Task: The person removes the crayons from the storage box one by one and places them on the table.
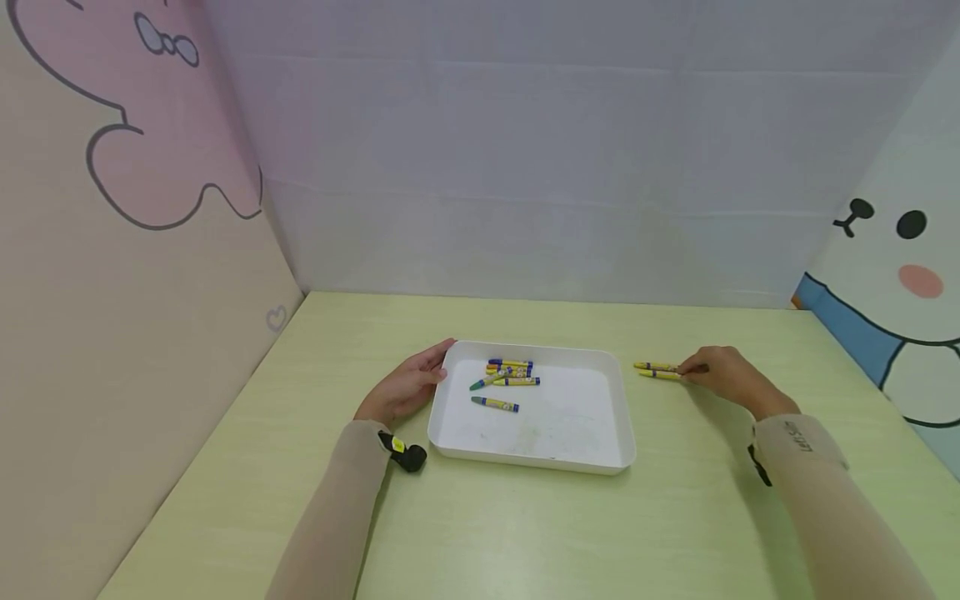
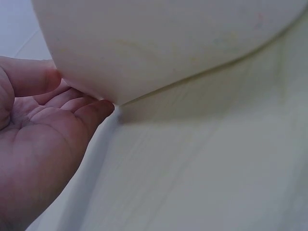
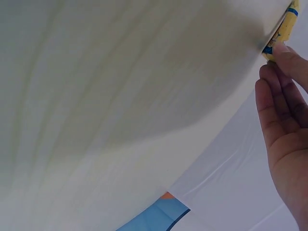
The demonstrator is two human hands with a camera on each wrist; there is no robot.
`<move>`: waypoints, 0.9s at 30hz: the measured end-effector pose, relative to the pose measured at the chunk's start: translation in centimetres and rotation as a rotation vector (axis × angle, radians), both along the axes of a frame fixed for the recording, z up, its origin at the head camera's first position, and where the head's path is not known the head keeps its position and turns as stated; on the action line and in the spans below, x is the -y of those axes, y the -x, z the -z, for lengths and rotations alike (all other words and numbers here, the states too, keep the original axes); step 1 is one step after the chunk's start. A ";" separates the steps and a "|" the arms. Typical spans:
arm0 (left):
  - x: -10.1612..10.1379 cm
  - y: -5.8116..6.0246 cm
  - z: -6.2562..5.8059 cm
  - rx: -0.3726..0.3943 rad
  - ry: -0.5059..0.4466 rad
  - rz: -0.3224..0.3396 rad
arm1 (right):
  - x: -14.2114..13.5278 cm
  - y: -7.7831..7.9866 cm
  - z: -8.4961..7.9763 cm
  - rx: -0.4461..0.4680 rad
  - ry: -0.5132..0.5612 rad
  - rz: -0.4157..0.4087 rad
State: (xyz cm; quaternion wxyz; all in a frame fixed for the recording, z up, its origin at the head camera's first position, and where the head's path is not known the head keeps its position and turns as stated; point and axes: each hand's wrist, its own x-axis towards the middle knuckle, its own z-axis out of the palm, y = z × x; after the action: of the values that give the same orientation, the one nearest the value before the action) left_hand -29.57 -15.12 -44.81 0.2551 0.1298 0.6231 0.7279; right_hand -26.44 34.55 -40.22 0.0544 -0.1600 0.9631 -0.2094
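Note:
A shallow white tray point(image 1: 570, 417) lies on the table with several yellow-wrapped crayons point(image 1: 495, 404) inside, mostly toward its back left. My left hand point(image 1: 405, 387) holds the tray's left side near the far corner; in the left wrist view the thumb and fingers meet the tray's outer wall point(image 2: 159, 43). To the right of the tray, two yellow crayons point(image 1: 654, 366) lie side by side on the table. My right hand point(image 1: 723, 375) pinches the right end of the crayons between thumb and fingertips; whether it grips one or both is unclear. In the right wrist view, a yellow crayon point(image 3: 288, 24) shows at the fingertips.
The pale yellow-green table point(image 1: 510, 533) meets a white sheet point(image 1: 525, 183) at the back. Panels with cartoon drawings stand on both sides, a pink figure point(image 1: 165, 167) at the left and a white one point(image 1: 900, 275) at the right. A black strap point(image 1: 405, 454) circles the left cuff.

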 end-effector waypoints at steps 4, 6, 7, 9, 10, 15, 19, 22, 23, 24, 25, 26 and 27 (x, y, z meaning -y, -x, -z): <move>0.0 0.0 0.0 0.008 -0.004 -0.005 | 0.0 0.1 0.2 0.005 -0.002 0.010; 0.0 0.0 0.0 0.007 -0.003 -0.005 | 0.0 0.1 0.2 0.004 -0.002 0.013; 0.0 0.0 0.0 0.006 -0.004 -0.005 | 0.0 0.1 0.3 0.005 -0.002 0.013; 0.0 0.0 0.0 0.005 -0.002 -0.006 | 0.1 0.2 0.3 0.008 0.001 0.019; 0.0 0.0 0.0 0.006 -0.001 -0.007 | 0.1 0.2 0.3 0.009 0.002 0.022; 0.0 0.1 0.1 -0.007 0.002 -0.001 | 0.3 0.4 0.6 -0.005 0.007 0.035; 0.0 0.0 0.2 -0.012 0.001 0.003 | 0.3 0.5 0.9 -0.024 0.000 0.031; 0.0 0.0 0.3 -0.004 -0.002 0.001 | 0.4 0.6 1.1 -0.033 -0.010 0.025; 0.0 0.0 0.3 -0.003 -0.004 0.002 | 0.4 0.6 1.1 -0.036 -0.010 0.022; 0.0 0.0 0.3 -0.002 -0.007 0.001 | 0.5 0.6 1.1 -0.040 -0.012 0.022; 0.0 0.1 0.4 -0.002 -0.008 0.001 | 0.6 0.6 1.0 -0.043 -0.011 0.020; 0.0 0.1 0.4 -0.001 -0.009 0.000 | 0.7 0.6 0.9 -0.043 -0.009 0.022; 0.0 0.1 0.4 0.000 -0.011 -0.002 | 0.8 0.5 0.8 -0.041 -0.007 0.021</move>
State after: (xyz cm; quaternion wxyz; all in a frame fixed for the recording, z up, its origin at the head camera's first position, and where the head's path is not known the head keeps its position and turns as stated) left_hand -29.66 -15.11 -45.21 0.2537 0.1306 0.6193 0.7315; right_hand -26.95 33.79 -40.97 0.0330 -0.1537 0.9664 -0.2033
